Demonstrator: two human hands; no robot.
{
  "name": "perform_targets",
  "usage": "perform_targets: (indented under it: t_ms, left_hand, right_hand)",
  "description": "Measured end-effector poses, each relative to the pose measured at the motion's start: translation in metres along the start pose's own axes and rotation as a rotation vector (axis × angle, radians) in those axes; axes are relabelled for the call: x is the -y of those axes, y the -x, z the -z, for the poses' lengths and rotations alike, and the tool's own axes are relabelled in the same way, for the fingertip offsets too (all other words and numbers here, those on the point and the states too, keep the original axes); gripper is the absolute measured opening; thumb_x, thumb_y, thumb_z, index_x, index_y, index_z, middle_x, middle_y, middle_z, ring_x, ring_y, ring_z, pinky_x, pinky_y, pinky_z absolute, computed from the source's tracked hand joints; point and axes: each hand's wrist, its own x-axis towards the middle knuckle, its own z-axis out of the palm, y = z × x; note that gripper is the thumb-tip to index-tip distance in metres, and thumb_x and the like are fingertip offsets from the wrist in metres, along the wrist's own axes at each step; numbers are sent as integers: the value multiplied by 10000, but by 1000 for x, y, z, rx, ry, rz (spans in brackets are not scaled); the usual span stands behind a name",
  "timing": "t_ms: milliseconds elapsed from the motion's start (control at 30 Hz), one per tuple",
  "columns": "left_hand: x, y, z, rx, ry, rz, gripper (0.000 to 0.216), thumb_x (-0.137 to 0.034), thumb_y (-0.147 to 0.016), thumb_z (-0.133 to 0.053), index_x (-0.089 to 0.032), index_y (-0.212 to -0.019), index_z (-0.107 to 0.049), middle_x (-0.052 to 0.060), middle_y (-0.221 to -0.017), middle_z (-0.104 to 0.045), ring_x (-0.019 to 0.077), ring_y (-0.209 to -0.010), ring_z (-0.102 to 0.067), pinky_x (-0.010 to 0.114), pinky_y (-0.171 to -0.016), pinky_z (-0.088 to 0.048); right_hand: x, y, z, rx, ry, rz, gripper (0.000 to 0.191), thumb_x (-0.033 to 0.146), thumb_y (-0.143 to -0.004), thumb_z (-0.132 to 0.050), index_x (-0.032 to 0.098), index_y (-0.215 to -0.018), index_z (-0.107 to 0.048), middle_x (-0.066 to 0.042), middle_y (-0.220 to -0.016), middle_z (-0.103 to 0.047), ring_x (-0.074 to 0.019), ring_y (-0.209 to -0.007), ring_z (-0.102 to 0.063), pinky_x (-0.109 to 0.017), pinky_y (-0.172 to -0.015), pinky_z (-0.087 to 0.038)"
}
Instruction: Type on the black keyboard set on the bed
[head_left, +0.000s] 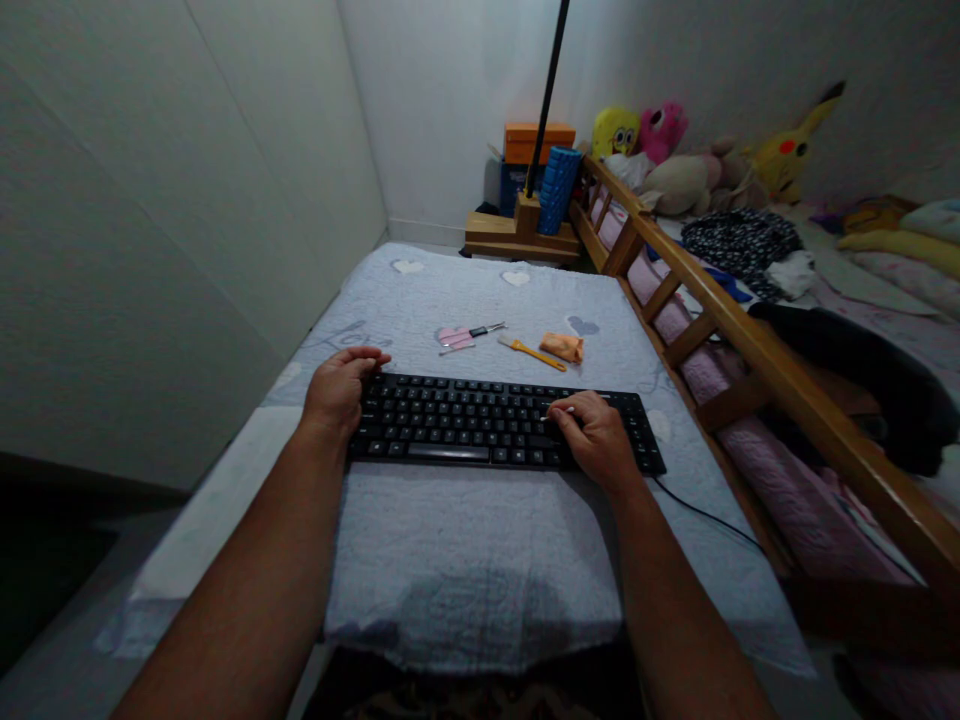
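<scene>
A black keyboard (450, 420) lies flat across the cloth-covered table in front of me. My left hand (341, 390) is at its left end, with the fingers curled around the upper left corner. Between thumb and fingers, my right hand (596, 430) pinches a thin white cotton swab (547, 418). Its tip points left, down at the keys on the right part of the keyboard. Behind the keyboard lie a small yellow-handled brush (534, 354), a folded orange cloth (561, 347), a black-handled tool with a metal end (486, 330) and another cotton swab (457, 349).
The keyboard's cable (709, 512) runs off to the right. A wooden bed rail (720, 330) borders the table on that side, with plush toys (682, 180) and clothes behind it. A black pole (549, 95), orange box (538, 142) and blue roller (559, 190) stand at the back.
</scene>
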Motion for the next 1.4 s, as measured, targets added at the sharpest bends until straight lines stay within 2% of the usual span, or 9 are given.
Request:
perform_targets:
  t_ms: [400, 1000, 1400]
  left_hand:
    - [3, -3, 1, 6, -6, -13, 158, -147, -573, -588, -159, -729, -607, 38, -735, -664, 153, -716, -603, 269, -680, -465]
    - [2, -3, 0, -1, 5, -22, 136, -122, -584, -568, -152, -712, -602, 41, -724, -660, 149, -744, -618, 260, -723, -462]
    - [1, -1, 0, 5, 17, -10, 152, -129, -570, -579, -158, -717, -607, 32, -715, -660, 149, -727, -609, 257, -687, -466]
  right_hand:
    - [-3, 1, 4, -2, -12, -23, 191, 245, -856, -501, 202, -766, -663, -53, -796, -676, -202, -814, -587, -350, -776, -431]
    - [2, 4, 11, 112, -43, -25, 189, 228, -830, -506, 207, -722, -659, -39, -759, -672, -188, -769, -595, -338, -752, -438]
    - [-6, 3, 5, 31, -20, -17, 187, 260, -852, -510, 213, -798, -683, -56, -823, -686, -208, -826, -590, -368, -782, -442]
